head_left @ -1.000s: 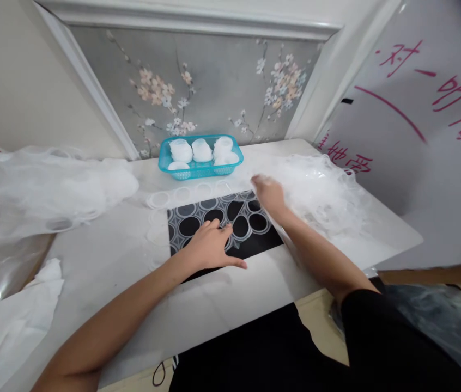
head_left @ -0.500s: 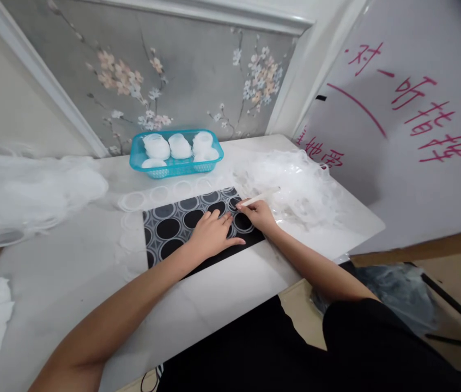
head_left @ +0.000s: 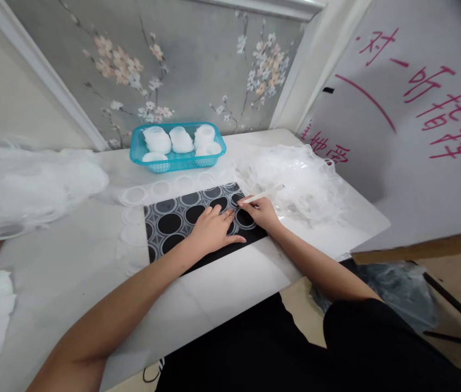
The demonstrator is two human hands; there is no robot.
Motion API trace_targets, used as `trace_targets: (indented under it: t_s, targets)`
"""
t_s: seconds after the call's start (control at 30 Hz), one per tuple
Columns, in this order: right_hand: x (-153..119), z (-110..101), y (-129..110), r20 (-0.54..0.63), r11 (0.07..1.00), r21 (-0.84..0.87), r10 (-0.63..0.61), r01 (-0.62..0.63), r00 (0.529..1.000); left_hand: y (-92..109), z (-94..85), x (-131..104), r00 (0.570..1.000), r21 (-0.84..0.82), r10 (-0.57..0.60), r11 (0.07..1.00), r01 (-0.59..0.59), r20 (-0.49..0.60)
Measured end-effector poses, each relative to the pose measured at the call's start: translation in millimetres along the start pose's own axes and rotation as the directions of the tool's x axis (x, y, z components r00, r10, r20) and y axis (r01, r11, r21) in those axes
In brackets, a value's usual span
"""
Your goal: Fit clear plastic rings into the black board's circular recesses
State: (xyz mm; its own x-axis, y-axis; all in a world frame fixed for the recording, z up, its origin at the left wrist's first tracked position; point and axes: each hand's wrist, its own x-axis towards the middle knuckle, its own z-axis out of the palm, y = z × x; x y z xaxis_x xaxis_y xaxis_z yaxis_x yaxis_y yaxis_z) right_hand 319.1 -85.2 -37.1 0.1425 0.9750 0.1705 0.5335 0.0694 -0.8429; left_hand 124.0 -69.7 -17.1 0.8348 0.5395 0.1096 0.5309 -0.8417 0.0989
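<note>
Head view. Left hand (head_left: pixel 213 230): flat, fingers spread, palm pressed on the black mat (head_left: pixel 198 218) at table centre; forearm runs in from lower left. Right hand (head_left: pixel 260 211): fingers pinched closed around a thin white stick (head_left: pixel 263 194), tip at the mat's right edge; arm bent, coming from lower right.

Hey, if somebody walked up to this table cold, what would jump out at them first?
Most likely the black mat patterned with rings at the table's middle, where the left hand lies flat and the right hand holds a thin white stick at its far right corner. Behind it stands a turquoise basket of white pieces, and large red handwriting covers the white board at right.
</note>
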Motion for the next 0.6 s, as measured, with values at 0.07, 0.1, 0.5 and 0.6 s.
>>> trace_targets:
  t_s: [0.07, 0.1, 0.5, 0.6]
  targets:
    - [-5.1, 2.1, -0.4, 0.006, 0.998, -0.045, -0.042, 0.042, 0.999, -1.0, -0.4, 0.0, 1.000, -0.014, 0.004, 1.000, -0.004, -0.002]
    - [-8.5, 4.0, -0.4, 0.008, 0.993, -0.091, -0.078, 0.078, 0.997, -1.5, -0.6, 0.1, 1.000, -0.024, 0.006, 1.000, -0.006, 0.001]
    - [71.7, -66.2, -23.1, -0.426, 0.875, -0.483, -0.216, -0.019, 0.879, -8.6, -10.7, -0.3, 0.998, -0.102, 0.025, 0.995, -0.019, 0.060]
    - [32.3, -59.5, -19.7, -0.266, 0.930, -0.355, -0.201, 0.099, 0.943, -10.0, -14.1, -3.4, 0.998, -0.096, 0.043, 0.995, -0.039, 0.044]
